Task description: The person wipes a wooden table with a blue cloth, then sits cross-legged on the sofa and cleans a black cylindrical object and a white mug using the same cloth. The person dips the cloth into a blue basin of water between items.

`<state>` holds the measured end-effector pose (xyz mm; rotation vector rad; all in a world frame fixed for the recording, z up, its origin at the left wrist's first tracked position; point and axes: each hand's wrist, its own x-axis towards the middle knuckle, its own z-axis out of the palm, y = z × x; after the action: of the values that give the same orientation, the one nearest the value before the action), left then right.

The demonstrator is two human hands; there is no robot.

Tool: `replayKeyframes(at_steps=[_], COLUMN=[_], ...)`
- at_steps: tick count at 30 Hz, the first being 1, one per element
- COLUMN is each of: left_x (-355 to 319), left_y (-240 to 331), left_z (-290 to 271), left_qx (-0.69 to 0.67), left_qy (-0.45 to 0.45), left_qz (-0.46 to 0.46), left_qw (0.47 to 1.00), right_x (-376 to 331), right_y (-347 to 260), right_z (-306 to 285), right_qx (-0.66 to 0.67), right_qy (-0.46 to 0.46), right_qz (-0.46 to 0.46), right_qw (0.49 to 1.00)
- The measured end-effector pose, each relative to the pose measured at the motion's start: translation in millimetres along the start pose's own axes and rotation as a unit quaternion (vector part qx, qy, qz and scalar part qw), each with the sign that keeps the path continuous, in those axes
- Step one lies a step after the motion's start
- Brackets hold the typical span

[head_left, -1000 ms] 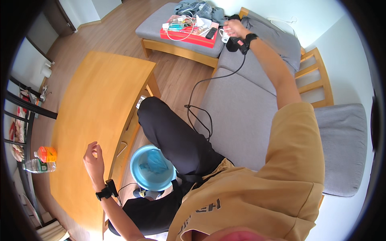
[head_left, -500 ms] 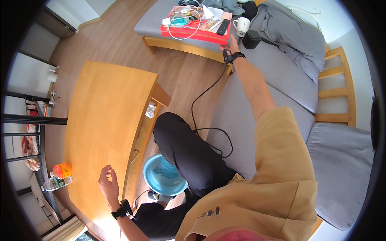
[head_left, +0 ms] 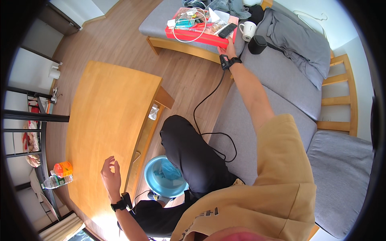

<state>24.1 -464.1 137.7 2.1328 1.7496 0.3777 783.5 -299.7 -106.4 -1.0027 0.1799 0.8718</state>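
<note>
At the far end of the sofa, my right hand (head_left: 228, 51) is at the near right corner of a shallow red box (head_left: 209, 39). Its fingers close round the box's edge, partly hidden by it. A black remote control (head_left: 228, 30) lies tilted in the box beside those fingers, among red-handled pliers or scissors, a looped white cable (head_left: 175, 32) and small packets. My left hand (head_left: 111, 173) hovers above the wooden table (head_left: 108, 120), loosely curled with fingers apart and nothing in them. Both wrists wear black straps with small devices.
A white mug (head_left: 248, 31) and a black cylindrical speaker (head_left: 257, 44) stand right of the box on the grey sofa (head_left: 277, 72). By my legs sits a blue basin (head_left: 155, 182) with blue cloth. A black cable (head_left: 196, 116) trails from my right wrist. Bottles (head_left: 60, 180) are at the table's left edge.
My right hand has come from beside the box's corner onto its edge. The remote lies at a flatter angle. My left hand has risen slightly; the whole view has shifted a little.
</note>
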Motion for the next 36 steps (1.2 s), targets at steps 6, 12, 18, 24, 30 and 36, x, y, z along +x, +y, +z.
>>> replayKeyframes(at_steps=[6, 12, 18, 24, 30, 36], left_x=[3, -5, -28, -60, -98, -129], left_y=[7, 2, -6, -27, -59, -94], left_z=[2, -14, -23, -31, -36, -52], left_qx=[-0.009, -0.018, -0.035, -0.060, -0.083, -0.060], left_qy=[-0.007, 0.020, 0.046, 0.093, 0.133, 0.135], left_qz=[0.004, 0.020, 0.007, 0.029, 0.016, -0.037], left_qw=[1.000, 0.999, 0.998, 0.993, 0.987, 0.988], right_x=[-47, -79, -115, -145, -170, -209], right_y=[23, 9, -5, -8, 17, 107], right_z=[-13, -13, -4, 26, 89, 185], right_qx=[0.165, 0.140, 0.132, 0.127, 0.092, 0.045], right_qy=[0.013, -0.033, -0.002, -0.058, -0.185, -0.242], right_qz=[-0.058, -0.098, -0.106, -0.077, -0.069, 0.042], right_qw=[0.984, 0.985, 0.986, 0.987, 0.976, 0.968])
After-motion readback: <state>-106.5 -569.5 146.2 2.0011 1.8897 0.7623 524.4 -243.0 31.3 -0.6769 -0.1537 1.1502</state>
